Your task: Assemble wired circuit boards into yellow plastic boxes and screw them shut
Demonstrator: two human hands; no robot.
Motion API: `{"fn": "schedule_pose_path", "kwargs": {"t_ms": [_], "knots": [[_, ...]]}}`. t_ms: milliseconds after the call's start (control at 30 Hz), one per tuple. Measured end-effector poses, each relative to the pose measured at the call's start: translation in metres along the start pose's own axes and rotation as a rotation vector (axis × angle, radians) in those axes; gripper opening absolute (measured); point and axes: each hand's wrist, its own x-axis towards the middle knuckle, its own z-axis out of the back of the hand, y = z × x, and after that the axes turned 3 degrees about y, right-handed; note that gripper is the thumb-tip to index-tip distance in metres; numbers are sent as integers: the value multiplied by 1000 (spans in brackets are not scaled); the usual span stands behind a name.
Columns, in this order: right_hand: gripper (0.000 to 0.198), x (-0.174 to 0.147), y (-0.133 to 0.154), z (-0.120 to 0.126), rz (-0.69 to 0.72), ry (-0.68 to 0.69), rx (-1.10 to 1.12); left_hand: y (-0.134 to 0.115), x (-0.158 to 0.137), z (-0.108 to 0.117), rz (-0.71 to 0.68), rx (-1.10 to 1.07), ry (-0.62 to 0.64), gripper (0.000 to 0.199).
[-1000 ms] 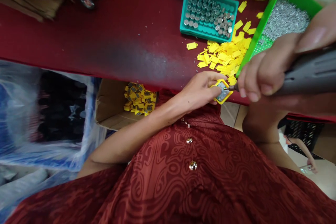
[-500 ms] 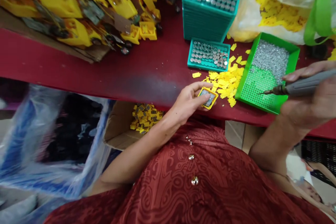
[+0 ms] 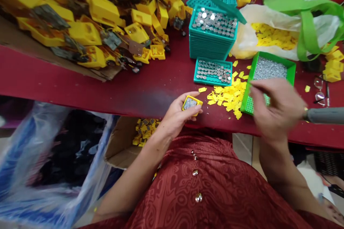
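My left hand [image 3: 178, 112] grips a small yellow plastic case [image 3: 199, 102] with a grey inner part facing up, the thumb pressed on its edge. Over the near part of a green perforated tray [image 3: 245, 104] is my right hand [image 3: 279, 109], blurred, its fingers curled in a pinch. What the pinch holds cannot be made out. A grey power screwdriver [image 3: 326, 115] shows right behind this hand, its tip hidden. Small silver screws [image 3: 270, 68] fill the tray's far part. Between the hands lie many flat yellow plastic pieces [image 3: 228, 94].
A teal tray of silver button cells [image 3: 212, 71] lies before a stack of teal trays [image 3: 211, 43]. A carton [image 3: 102, 73] of yellow toy vehicles occupies the left. A bag of yellow parts [image 3: 242, 44] and eyeglasses [image 3: 319, 94] are at right. Below the table edge is another carton [image 3: 118, 150].
The screwdriver has swung from pointing over the green tray to the right behind my right hand, whose fingers have come over the tray. My left hand has shifted left with the yellow case. The view has tilted up.
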Motion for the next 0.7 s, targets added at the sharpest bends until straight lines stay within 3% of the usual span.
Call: {"fn": "schedule_pose_path", "kwargs": {"t_ms": [67, 167, 267, 500, 700], "knots": [[23, 19, -10, -24, 56, 56, -44, 0, -2, 2, -13, 40, 1, 69], [23, 36, -31, -54, -81, 245, -318, -2, -3, 9, -56, 60, -29, 73], [25, 38, -41, -70, -148, 311, -428, -2, -2, 16, -110, 57, -78, 67], [29, 32, -44, -77, -192, 304, -503, -1, 4, 23, -128, -55, 20, 40], [23, 37, -51, -71, -212, 304, -442, 1, 6, 21, -26, -205, 94, 38]]}}
